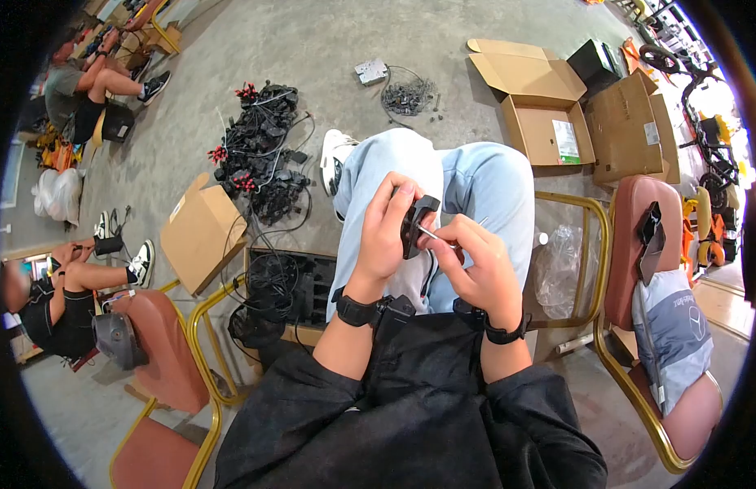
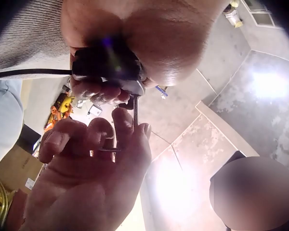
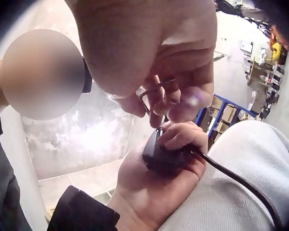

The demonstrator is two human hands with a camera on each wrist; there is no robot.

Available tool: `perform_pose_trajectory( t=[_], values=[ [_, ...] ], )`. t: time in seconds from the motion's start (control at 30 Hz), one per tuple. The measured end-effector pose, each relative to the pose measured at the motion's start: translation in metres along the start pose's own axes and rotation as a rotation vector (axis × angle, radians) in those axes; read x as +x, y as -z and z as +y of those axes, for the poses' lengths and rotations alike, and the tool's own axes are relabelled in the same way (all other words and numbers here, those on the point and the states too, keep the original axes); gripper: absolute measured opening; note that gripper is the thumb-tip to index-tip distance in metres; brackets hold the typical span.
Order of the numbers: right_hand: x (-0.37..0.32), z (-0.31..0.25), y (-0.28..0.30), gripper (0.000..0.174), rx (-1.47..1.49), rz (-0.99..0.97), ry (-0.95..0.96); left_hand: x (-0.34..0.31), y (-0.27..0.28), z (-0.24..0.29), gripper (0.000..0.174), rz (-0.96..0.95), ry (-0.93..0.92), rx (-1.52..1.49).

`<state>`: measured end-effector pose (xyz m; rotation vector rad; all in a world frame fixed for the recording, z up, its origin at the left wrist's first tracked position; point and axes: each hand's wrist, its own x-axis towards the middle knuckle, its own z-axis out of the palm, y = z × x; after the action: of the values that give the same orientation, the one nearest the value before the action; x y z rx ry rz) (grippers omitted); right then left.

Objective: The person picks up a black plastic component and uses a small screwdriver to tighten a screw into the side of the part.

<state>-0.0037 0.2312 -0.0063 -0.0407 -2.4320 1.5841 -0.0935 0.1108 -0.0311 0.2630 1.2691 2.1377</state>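
At frame centre, a black part (image 1: pixel 418 224) is gripped by the left hand (image 1: pixel 384 232); a hex key (image 1: pixel 437 237), pinched by the right hand (image 1: pixel 480 265), is set into it.

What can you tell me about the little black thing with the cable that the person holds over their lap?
The black device is small and blocky with rounded edges, seemingly matte plastic. The left wrist view shows a paler, shiny strip along its underside. A black cable leaves it and runs over the light trouser leg. The left hand grips it above the lap, fingers curled round it. The tip of a thin L-shaped metal key, pinched by the right hand, meets it.
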Motion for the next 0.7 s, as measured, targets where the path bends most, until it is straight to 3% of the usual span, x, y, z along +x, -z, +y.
perform_pose_trajectory(
  t=[0.13,0.2,0.23,0.3,0.4,0.43,0.5,0.7],
  values=[
    [0.0,0.0,-0.004,0.01,0.024,0.021,-0.002,0.001,0.0,-0.003,0.019,0.039,-0.033,0.007],
    [0.0,-0.006,-0.002,0.015,0.247,-0.042,-0.26,0.002,0.0,-0.003,0.019,0.049,-0.038,0.018],
    [0.0,-0.008,0.0,0.015,0.247,-0.042,-0.263,0.002,0.0,-0.003,0.019,0.047,-0.028,0.004],
    [0.002,-0.012,0.003,0.018,0.271,-0.135,-0.453,0.002,0.001,-0.002,0.02,0.047,-0.016,-0.011],
    [0.002,-0.013,0.003,0.019,0.314,-0.134,-0.509,0.002,0.002,-0.001,0.021,0.038,-0.016,-0.127],
    [0.002,-0.011,0.0,0.019,0.315,-0.135,-0.51,0.002,0.002,-0.001,0.021,0.037,-0.005,-0.16],
    [0.001,-0.004,-0.006,0.017,0.265,0.007,-0.232,0.002,0.001,0.0,0.022,0.036,0.007,-0.193],
    [0.001,-0.002,-0.005,0.011,0.102,-0.031,-0.102,0.002,0.001,0.002,0.021,0.022,0.019,-0.136]
  ],
)
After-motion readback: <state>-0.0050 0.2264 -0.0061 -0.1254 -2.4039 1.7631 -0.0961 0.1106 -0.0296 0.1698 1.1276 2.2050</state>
